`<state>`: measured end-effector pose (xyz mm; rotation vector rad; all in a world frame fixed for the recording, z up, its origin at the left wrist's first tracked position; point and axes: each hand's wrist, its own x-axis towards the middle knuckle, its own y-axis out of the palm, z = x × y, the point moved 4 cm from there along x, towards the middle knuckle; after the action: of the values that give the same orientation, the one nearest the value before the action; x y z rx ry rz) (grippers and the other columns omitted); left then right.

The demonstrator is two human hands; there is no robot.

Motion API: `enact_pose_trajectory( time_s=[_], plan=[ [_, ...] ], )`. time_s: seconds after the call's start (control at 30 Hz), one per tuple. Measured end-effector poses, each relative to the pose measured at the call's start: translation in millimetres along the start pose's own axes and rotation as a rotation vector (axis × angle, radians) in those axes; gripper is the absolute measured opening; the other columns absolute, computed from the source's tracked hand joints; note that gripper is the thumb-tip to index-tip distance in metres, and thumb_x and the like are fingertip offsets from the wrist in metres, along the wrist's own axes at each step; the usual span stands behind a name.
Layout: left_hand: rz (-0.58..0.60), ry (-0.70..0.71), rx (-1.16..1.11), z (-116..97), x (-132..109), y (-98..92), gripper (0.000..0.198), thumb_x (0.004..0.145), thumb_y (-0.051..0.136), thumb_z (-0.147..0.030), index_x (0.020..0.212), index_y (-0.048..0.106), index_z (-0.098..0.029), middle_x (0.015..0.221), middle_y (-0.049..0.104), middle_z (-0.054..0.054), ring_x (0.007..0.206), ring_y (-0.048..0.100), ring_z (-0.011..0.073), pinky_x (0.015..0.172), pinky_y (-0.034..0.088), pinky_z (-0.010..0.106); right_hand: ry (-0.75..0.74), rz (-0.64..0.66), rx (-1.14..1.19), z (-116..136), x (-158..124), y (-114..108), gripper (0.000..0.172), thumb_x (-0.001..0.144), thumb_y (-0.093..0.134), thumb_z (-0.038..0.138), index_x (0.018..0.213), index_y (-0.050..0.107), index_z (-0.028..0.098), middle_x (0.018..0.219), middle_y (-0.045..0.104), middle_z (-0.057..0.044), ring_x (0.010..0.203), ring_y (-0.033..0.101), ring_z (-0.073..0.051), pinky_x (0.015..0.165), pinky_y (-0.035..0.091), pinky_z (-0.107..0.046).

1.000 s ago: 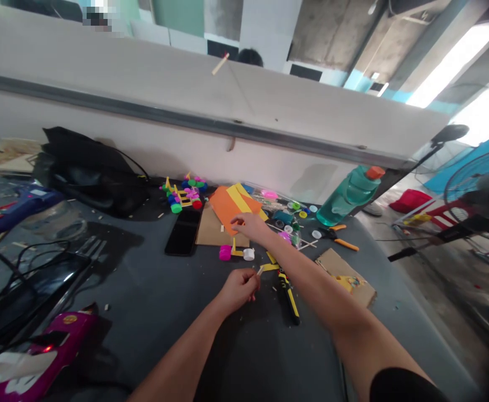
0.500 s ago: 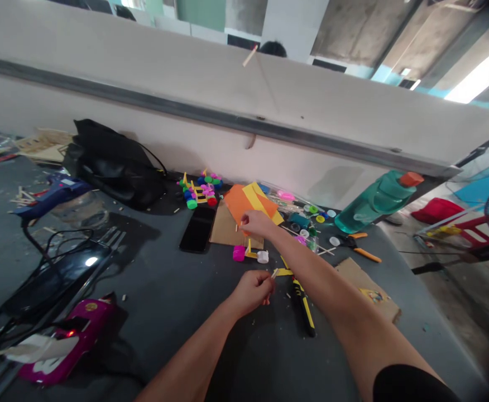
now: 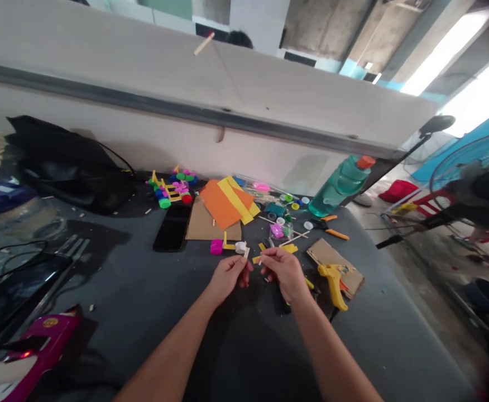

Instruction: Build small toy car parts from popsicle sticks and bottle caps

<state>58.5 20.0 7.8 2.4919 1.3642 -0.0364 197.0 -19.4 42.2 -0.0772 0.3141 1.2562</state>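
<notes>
Over the middle of the dark table my left hand (image 3: pixel 226 274) pinches a short wooden stick (image 3: pixel 247 253) that points up from its fingertips. My right hand (image 3: pixel 284 269) is closed beside it, holding a small yellow piece (image 3: pixel 257 259) between thumb and fingers. The two hands nearly touch. Just beyond them lies a little axle with a pink cap (image 3: pixel 216 247) and a white cap (image 3: pixel 240 247). Orange and yellow paper sheets (image 3: pixel 223 202) rest on cardboard further back.
A phone (image 3: pixel 171 228) lies left of the cardboard. A coloured cap model (image 3: pixel 171 187) and a black bag (image 3: pixel 60 164) stand at the back. Right are a green bottle (image 3: pixel 339 186), pliers (image 3: pixel 330 228), and a yellow tool (image 3: pixel 334 282) on cardboard. A pink glue gun (image 3: pixel 30 349) sits lower left.
My right hand has drawn back from the orange paper to meet my left hand, now holding a small yellow piece. The view swung left and right meanwhile.
</notes>
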Motion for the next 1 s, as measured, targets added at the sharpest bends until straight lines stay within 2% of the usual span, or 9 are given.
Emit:
enact_pose_trajectory(
  time_s=[0.23,0.6,0.8,1.0],
  plan=[
    [0.081,-0.025,0.049,-2.9,-4.1,3.4,0.037,0.081,0.049,-0.046,0.067,0.057,-0.012,0.048,0.056,0.001,0.044,0.052,0.0104,0.044,0.040,0.020,-0.021,-0.063,0.130,-20.5,2.9,9.1,0.026,0.058,0.075,0.035,0.069,0.063,0.015,0.047,0.049,0.006,0.039,0.038,-0.005,0.036,0.028,-0.018],
    [0.100,-0.077,0.010,2.9,-1.1,2.0,0.036,0.079,0.052,-0.045,0.067,0.057,-0.012,0.051,0.058,0.002,0.044,0.054,0.0114,0.044,0.040,0.021,-0.049,-0.120,0.074,-24.5,2.5,19.1,0.021,0.062,0.072,0.033,0.066,0.062,0.014,0.048,0.050,0.005,0.038,0.038,-0.005,0.036,0.027,-0.019],
    [0.073,-0.044,0.115,-1.2,-2.9,1.3,0.035,0.082,0.049,-0.043,0.066,0.054,-0.013,0.050,0.054,-0.001,0.043,0.051,0.0093,0.043,0.037,0.019,-0.051,-0.142,0.076,-25.1,0.5,22.4,0.021,0.062,0.072,0.031,0.066,0.060,0.014,0.049,0.052,0.005,0.039,0.039,-0.005,0.036,0.028,-0.018],
    [0.083,-0.021,0.165,-2.8,-4.2,1.7,0.036,0.083,0.049,-0.043,0.061,0.048,-0.015,0.048,0.049,-0.004,0.043,0.051,0.0088,0.043,0.036,0.019,0.008,-0.079,0.134,-28.1,-2.4,24.6,0.022,0.063,0.071,0.033,0.068,0.063,0.013,0.048,0.047,0.006,0.039,0.035,-0.004,0.036,0.024,-0.018]
  ],
)
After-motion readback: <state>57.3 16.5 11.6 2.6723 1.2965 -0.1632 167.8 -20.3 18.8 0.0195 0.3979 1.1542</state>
